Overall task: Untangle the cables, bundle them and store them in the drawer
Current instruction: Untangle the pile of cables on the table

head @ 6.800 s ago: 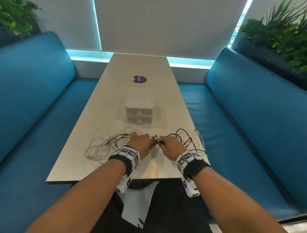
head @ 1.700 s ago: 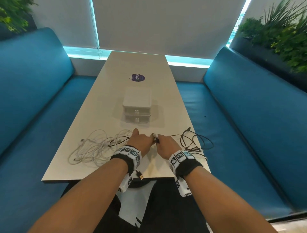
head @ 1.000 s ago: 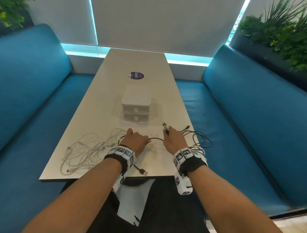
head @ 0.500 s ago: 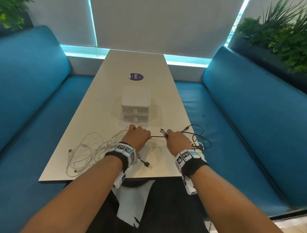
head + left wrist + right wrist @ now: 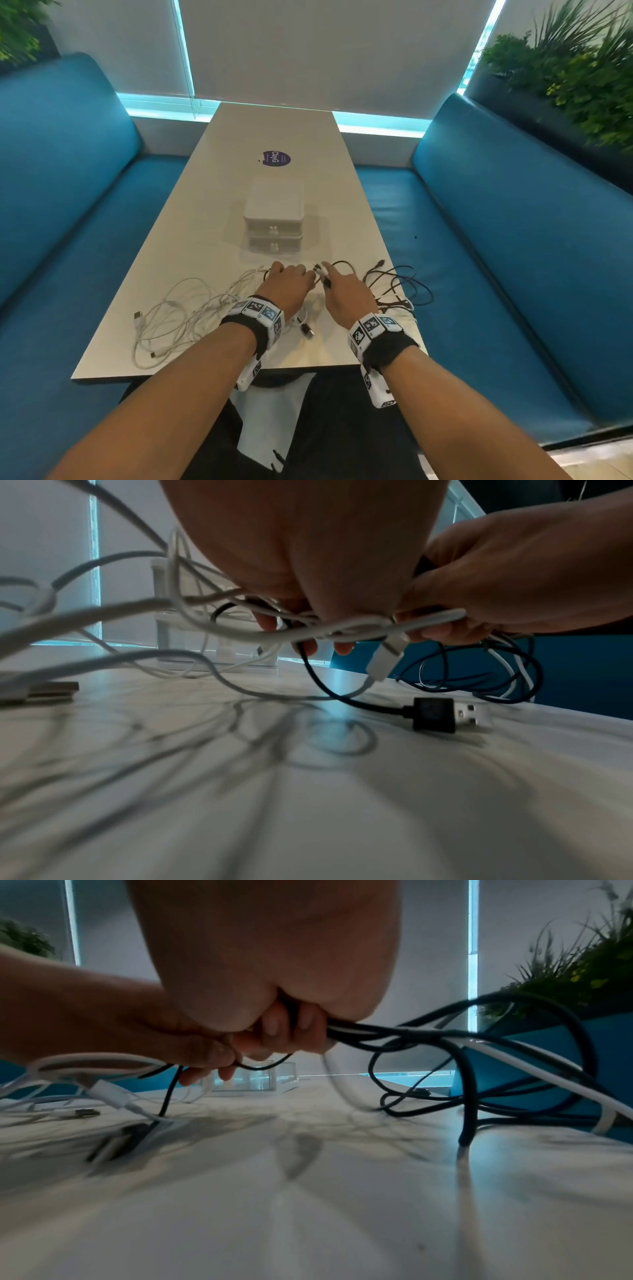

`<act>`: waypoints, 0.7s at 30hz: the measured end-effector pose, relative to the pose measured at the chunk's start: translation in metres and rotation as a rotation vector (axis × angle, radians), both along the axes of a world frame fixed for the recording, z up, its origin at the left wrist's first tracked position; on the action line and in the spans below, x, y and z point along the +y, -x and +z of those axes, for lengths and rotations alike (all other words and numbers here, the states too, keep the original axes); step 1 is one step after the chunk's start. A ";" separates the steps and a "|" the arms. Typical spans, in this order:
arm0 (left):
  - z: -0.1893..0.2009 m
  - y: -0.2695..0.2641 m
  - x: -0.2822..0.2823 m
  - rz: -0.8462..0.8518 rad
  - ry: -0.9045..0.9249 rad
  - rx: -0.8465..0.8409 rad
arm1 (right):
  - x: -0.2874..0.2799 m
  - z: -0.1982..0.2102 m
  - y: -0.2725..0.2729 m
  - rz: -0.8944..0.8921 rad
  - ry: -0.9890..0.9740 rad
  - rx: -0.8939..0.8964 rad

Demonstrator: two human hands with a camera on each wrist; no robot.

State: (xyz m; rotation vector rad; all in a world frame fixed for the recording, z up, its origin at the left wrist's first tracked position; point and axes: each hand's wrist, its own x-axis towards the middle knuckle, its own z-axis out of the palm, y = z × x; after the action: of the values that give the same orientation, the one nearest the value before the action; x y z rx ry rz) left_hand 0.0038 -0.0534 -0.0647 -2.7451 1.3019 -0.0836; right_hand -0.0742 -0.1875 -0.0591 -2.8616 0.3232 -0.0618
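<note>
Still early, by the look of it. The left hand (image 5: 289,284) grips a knot of white cables (image 5: 178,315) trailing to its left on the worktop (image 5: 205,233); the right hand (image 5: 346,291) clutches black cables (image 5: 397,287) looping to its right. Nothing is bundled, and the drawer unit (image 5: 274,219) just beyond both hands remains closed.

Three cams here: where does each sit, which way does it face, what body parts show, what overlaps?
Head: worn high, looks forward and down the table; both forearms, left hand, right hand.
Left wrist: low under the left palm, faces the drawer box; right hand enters from the right.
Right wrist: low under the right palm, faces forward; left hand enters from the left.
Shared: both wrist views show the black USB plug on the table.
</note>
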 end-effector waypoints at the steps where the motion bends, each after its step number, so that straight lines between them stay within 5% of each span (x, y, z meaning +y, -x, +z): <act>1: 0.001 0.001 -0.001 -0.008 -0.003 -0.001 | 0.001 -0.001 0.000 0.008 -0.027 0.017; 7: 0.002 0.005 0.000 0.001 0.116 0.019 | -0.008 -0.002 0.000 0.021 -0.104 0.036; 15: 0.006 0.000 0.013 0.006 -0.072 0.090 | -0.041 -0.002 0.009 -0.115 0.211 0.107; 21: 0.013 0.002 -0.001 0.022 -0.086 0.150 | -0.017 0.002 0.003 -0.177 0.010 -0.033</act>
State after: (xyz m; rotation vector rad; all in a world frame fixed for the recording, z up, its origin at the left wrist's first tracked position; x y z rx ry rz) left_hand 0.0017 -0.0539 -0.0522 -2.7371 1.2767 0.1800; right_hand -0.0770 -0.2047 -0.0571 -2.8310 0.5696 -0.1440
